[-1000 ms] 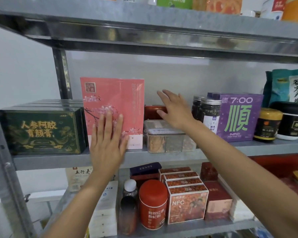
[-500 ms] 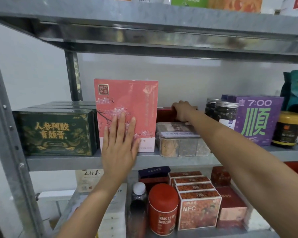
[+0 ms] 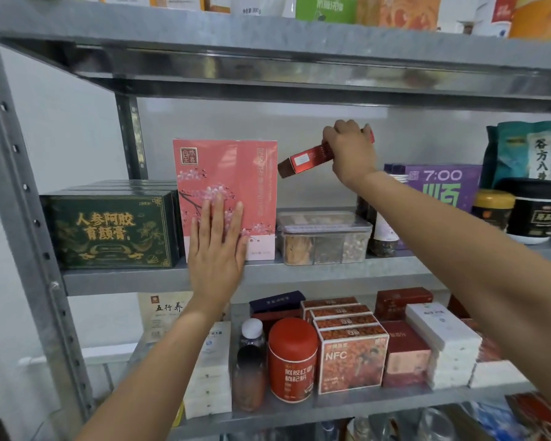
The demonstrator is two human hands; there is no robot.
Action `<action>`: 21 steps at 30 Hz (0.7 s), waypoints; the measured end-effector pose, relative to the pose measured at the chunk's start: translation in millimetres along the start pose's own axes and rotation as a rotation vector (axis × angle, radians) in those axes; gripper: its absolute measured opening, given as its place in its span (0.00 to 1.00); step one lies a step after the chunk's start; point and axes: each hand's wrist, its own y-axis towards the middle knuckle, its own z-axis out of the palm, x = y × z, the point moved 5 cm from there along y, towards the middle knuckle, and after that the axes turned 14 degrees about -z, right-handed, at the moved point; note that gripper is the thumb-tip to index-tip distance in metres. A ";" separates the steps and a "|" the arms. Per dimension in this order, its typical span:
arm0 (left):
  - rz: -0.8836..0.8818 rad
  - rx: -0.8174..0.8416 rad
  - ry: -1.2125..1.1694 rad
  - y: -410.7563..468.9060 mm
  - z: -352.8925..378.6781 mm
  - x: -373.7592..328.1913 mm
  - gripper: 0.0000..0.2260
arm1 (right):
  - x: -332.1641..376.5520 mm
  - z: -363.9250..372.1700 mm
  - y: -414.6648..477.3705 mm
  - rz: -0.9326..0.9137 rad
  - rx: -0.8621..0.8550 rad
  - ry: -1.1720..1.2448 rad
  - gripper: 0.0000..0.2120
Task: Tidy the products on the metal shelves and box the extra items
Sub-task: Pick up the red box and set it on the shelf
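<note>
Left hand (image 3: 215, 249) lay flat, fingers straight and slightly spread, palm pressed on the lower front of the tall pink box (image 3: 226, 167). That box stood upright on the middle metal shelf (image 3: 124, 281). A dark green box (image 3: 109, 230) sat just beside it on the left; touching or not, could not tell.

Right hand (image 3: 350, 151) was raised well above the shelf, fingers curled over one end of a slim red box (image 3: 303, 160). The red box hung clear of everything, tilted with its free end down toward the pink box's upper right corner.

Below it, a clear lidded plastic container (image 3: 323, 237) rested on the shelf just beside the pink box. A purple box (image 3: 442, 186) stood farther right, partly behind the right forearm.

The lower shelf held a red canister (image 3: 292, 361) and an orange NFC box (image 3: 352, 361) side by side.
</note>
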 end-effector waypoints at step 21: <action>0.418 0.068 -0.625 -26.2 -134.5 -112.4 0.22 | 33.7 -94.6 -206.9 -0.186 -0.421 0.330 0.18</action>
